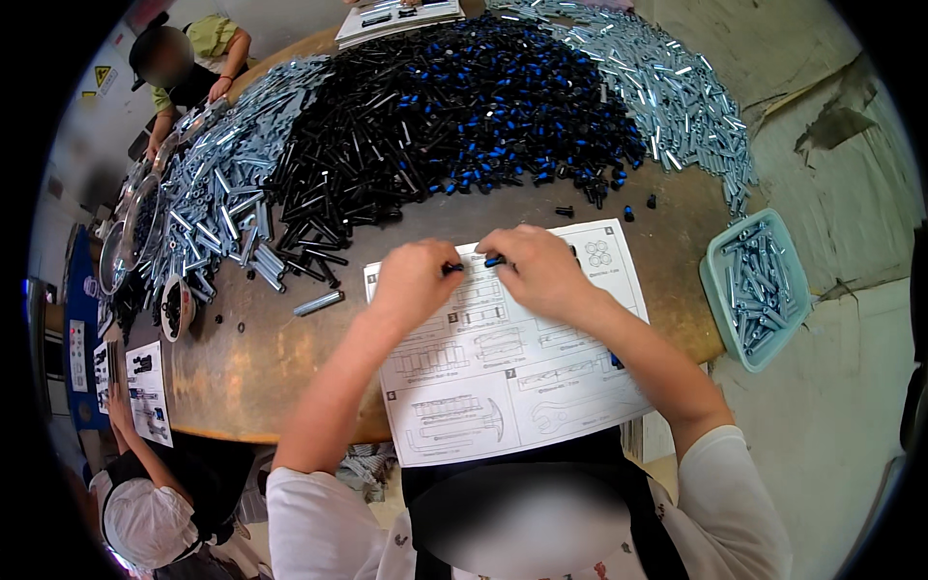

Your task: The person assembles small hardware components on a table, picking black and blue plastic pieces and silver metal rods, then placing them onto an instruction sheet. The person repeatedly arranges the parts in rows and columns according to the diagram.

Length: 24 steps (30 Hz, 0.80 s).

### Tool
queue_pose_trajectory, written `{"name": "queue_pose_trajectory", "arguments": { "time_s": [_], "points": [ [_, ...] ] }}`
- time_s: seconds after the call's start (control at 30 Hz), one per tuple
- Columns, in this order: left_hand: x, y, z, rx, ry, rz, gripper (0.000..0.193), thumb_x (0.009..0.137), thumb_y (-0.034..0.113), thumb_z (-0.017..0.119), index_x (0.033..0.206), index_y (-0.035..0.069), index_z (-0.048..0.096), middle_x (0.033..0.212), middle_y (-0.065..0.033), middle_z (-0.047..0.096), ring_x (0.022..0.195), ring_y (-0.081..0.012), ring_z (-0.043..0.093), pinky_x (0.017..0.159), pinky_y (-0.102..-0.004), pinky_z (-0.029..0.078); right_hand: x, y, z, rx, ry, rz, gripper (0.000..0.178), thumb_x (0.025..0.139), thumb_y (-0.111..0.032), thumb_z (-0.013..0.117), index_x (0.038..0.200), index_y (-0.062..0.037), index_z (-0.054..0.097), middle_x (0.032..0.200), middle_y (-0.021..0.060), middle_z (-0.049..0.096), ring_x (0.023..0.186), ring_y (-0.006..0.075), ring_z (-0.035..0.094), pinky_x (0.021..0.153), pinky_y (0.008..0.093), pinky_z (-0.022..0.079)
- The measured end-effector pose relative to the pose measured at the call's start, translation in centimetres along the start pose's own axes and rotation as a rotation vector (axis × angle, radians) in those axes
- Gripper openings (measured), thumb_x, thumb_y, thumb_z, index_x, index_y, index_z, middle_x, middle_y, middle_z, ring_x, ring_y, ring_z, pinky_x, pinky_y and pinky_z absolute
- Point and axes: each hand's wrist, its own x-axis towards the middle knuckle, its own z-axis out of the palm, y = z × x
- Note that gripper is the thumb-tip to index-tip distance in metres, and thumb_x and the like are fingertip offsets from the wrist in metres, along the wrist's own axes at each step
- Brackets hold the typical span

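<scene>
A printed sheet [503, 362] with line drawings of hardware lies in front of me over the table's edge. My left hand [416, 275] is closed above the sheet's upper left part, a small black bolt [451, 268] at its fingertips. To its right, my right hand [537, 263] pinches a black bolt with a blue tip [494, 260]. Only the ends of both bolts show past the fingers. Just beyond the sheet is a large pile of black bolts [367, 116], many on its right side with blue patches.
Silver bolts and sleeves [227, 184] are heaped at the left, more silver pieces [677, 97] at the far right. A pale green basket [710, 290] of silver sleeves stands at the right edge. A small bowl [178, 307] sits left. Other people work at far left and lower left.
</scene>
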Motion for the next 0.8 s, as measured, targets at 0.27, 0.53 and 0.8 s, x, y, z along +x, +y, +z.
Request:
{"name": "queue_pose_trajectory", "arguments": {
  "time_s": [0.27, 0.53, 0.8],
  "points": [
    [-1.5, 0.7, 2.0, -0.134, 0.102, -0.054, 0.012, 0.078, 0.008, 0.073, 0.088, 0.002, 0.07, 0.087, -0.0115, 0.063, 0.07, -0.0284, 0.065, 0.066, -0.0386, 0.052, 0.2, 0.0, 2.5, -0.253, 0.004, -0.087, 0.015, 0.079, -0.009, 0.067, 0.093, -0.0058, 0.065, 0.09, 0.0096, 0.061, 0.09, 0.0304, 0.059, 0.089, 0.0429, 0.045],
    [-0.8, 1.0, 2.5, -0.158, 0.134, -0.042, 0.01, 0.079, 0.007, 0.072, 0.088, 0.002, 0.07, 0.084, -0.0122, 0.062, 0.068, -0.0282, 0.065, 0.064, -0.0378, 0.052, 0.2, 0.9, 2.6, -0.22, 0.043, -0.09, 0.009, 0.078, -0.011, 0.07, 0.085, -0.0066, 0.066, 0.089, 0.0091, 0.061, 0.09, 0.0299, 0.059, 0.084, 0.0425, 0.046],
    [0.2, 2.7, 0.6, -0.145, 0.108, -0.071, 0.018, 0.081, 0.013, 0.073, 0.096, 0.005, 0.069, 0.086, -0.0105, 0.063, 0.067, -0.0267, 0.065, 0.063, -0.0379, 0.051, -0.2, 2.1, -1.9, -0.19, 0.13, 0.061, 0.017, 0.082, -0.019, 0.071, 0.094, -0.007, 0.067, 0.097, 0.0111, 0.064, 0.102, 0.0329, 0.06, 0.09, 0.0425, 0.048]
  ]
}}
